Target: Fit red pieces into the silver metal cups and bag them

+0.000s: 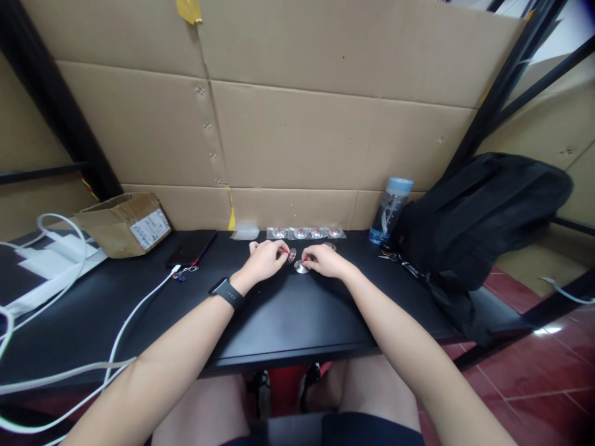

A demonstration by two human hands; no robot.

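My left hand (266, 260) is closed in a pinch on a small shiny silver disc (292, 254), which is tilted up on its edge. Just to the right, my right hand (328, 261) pinches the red piece at the centre of a second silver disc (300, 267), lying low at the black tabletop. Whether that disc touches the table I cannot tell. Behind both hands, several similar discs with red centres lie in a row of clear plastic packets (301, 233). A stack of clear plastic bags (246, 231) lies left of the row.
A water bottle (389, 210) and a black backpack (469, 217) stand on the right. On the left are an open cardboard box (123, 226), a dark phone-like slab (189, 248), a pen, and white cables (134, 310). Cardboard panels (297, 142) wall the back.
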